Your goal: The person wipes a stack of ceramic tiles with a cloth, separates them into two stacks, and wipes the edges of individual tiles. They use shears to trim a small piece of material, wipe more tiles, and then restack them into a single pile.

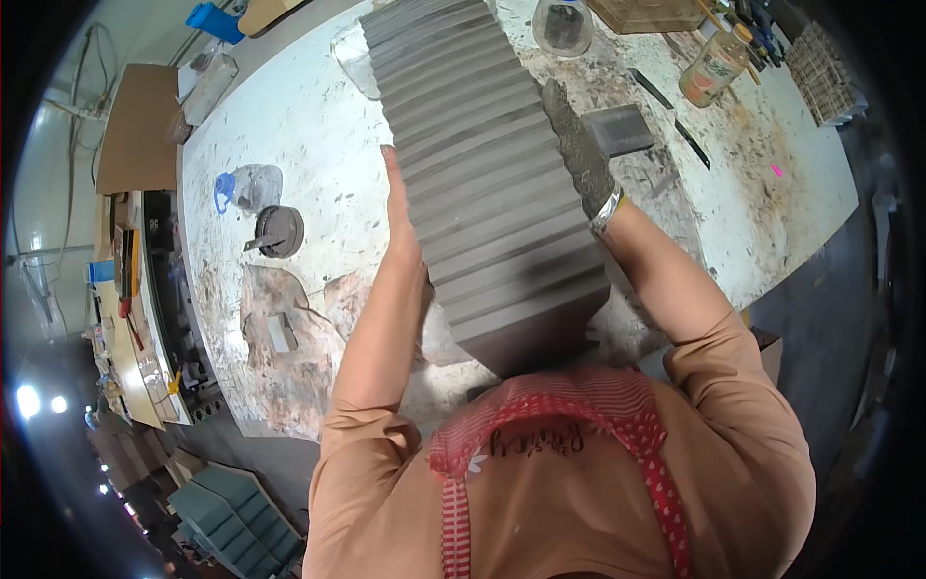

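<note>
hands (pixel 398 210) — holding ribbed grey block (pixel 492 174)

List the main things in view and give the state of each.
Ridged block: held at both sides, ridges showing.
Bottle: capped, standing.
Black blades: lying apart.
Round tin: flat tool resting on it.
White block: lying on a stained sheet.
Table: marked with dark stains.

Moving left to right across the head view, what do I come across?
Brown flat board → round dark container → large grey ribbed piece → clear orange-capped bottle → small bright-pink scrap → beige woven basket.
</note>
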A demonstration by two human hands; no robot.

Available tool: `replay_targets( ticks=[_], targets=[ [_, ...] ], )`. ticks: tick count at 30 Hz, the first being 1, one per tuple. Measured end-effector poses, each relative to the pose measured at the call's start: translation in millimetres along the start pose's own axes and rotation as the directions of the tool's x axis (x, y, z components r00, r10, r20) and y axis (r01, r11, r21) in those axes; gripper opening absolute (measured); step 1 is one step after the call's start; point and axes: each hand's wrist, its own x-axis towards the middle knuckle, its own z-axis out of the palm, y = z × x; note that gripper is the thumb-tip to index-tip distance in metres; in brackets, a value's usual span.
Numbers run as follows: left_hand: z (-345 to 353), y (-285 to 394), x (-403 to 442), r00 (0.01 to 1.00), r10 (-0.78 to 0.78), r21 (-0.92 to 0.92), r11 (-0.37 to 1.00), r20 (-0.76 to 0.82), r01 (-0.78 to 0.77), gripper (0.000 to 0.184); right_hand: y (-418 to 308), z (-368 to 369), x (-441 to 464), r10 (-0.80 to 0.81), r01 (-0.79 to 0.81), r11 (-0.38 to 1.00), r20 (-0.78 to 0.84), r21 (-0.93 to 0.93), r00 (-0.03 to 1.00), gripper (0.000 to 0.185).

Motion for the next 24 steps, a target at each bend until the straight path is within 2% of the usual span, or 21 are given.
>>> replay_targets(
  ticks=[2, 3, 4, 5, 7, 9, 10, 11, 12, 16, 18, 19, 20, 21, 22, 23, 24],
  targets=[
    [5, 3, -17, 0.998, -0.054, 0.011, 0.998, -0.021, 0.054, 0.081, -1, -8, -3, -0.062, 0.064, 0.995, 0.027, -0.072, 0.998, 0.071],
    [9, 3, -31, 0.995, 0.004, 0.08, 0.997, -0.102, 0.004, 0.08, -4, -15, -11, -0.073, 0.074, 0.996, 0.029, -0.05, 0.997, 0.075],
    [8, 0, -42, 0.982, 0.065, 0.158, 0.987, -0.175, -0.037, 0.079, -13, -19, -23, -0.03, 0.029, 0.998, 0.024, 0.062, 0.999, 0.079],
    [-3, -9, -55, 0.975, 0.074, 0.177, 0.983, -0.211, -0.036, 0.078, -48, -23, -26, 0.355, -0.289, 0.764, -0.001, 0.577, 0.935, 0.079],
    [-7, -28, -94, 0.955, 0.033, 0.171, 0.985, -0.295, 0.019, 0.078, -56, -33, -58, 0.44, -0.351, 0.743, -0.02, 0.57, 0.898, 0.08],
    [-24, -57, -121, 0.981, -0.025, 0.021, 0.999, -0.194, 0.03, 0.077, -58, -29, -91, 0.49, -0.41, 0.729, 0.0, 0.549, 0.872, 0.077],
    [-29, -68, -129, 0.991, -0.005, -0.006, 1.0, -0.133, 0.004, 0.073, -61, -24, -107, 0.499, -0.431, 0.727, 0.019, 0.535, 0.866, 0.075],
    [-19, -70, -133, 0.983, -0.064, -0.052, 0.997, -0.174, 0.056, 0.07, -83, -11, -116, 0.492, -0.424, 0.751, -0.001, 0.506, 0.871, 0.071],
    [-8, -72, -137, 0.97, -0.122, -0.101, 0.99, -0.212, 0.102, 0.067, -105, -3, -119, 0.461, -0.435, 0.701, 0.106, 0.565, 0.881, 0.065],
    [-3, -82, -137, 0.993, -0.053, -0.031, 0.998, -0.101, 0.05, 0.063, -60, 5, -159, 0.37, -0.377, 0.867, 0.085, 0.325, 0.925, 0.057],
    [7, -83, -137, 0.988, 0.006, -0.046, 0.999, -0.154, -0.013, 0.063, -19, 4, -169, 0.384, -0.382, 0.88, 0.051, 0.281, 0.922, 0.054],
    [9, -82, -137, 0.991, 0.021, -0.036, 0.999, -0.133, -0.026, 0.063, -23, 8, -163, 0.405, -0.396, 0.867, 0.034, 0.304, 0.914, 0.052],
    [10, -79, -137, 0.991, 0.038, -0.033, 0.999, -0.125, -0.042, 0.063, -28, 11, -161, 0.437, -0.416, 0.831, 0.029, 0.369, 0.899, 0.05],
    [11, -77, -137, 0.99, -0.013, -0.066, 0.998, -0.138, 0.004, 0.064, -35, 7, -160, 0.522, -0.443, 0.625, 0.078, 0.642, 0.849, 0.044],
    [11, -77, -139, 0.986, -0.066, -0.102, 0.993, -0.152, 0.051, 0.066, -73, 7, -145, 0.512, -0.44, 0.631, 0.083, 0.638, 0.855, 0.044],
    [8, -78, -142, 0.987, -0.056, -0.106, 0.994, -0.152, 0.04, 0.066, -108, 6, -130, 0.617, -0.446, 0.454, 0.089, 0.772, 0.782, 0.044],
    [4, -79, -143, 0.989, 0.031, -0.13, 0.99, -0.145, -0.05, 0.06, -125, 6, -123, 0.709, -0.413, 0.258, 0.119, 0.873, 0.695, 0.046]
  ],
)
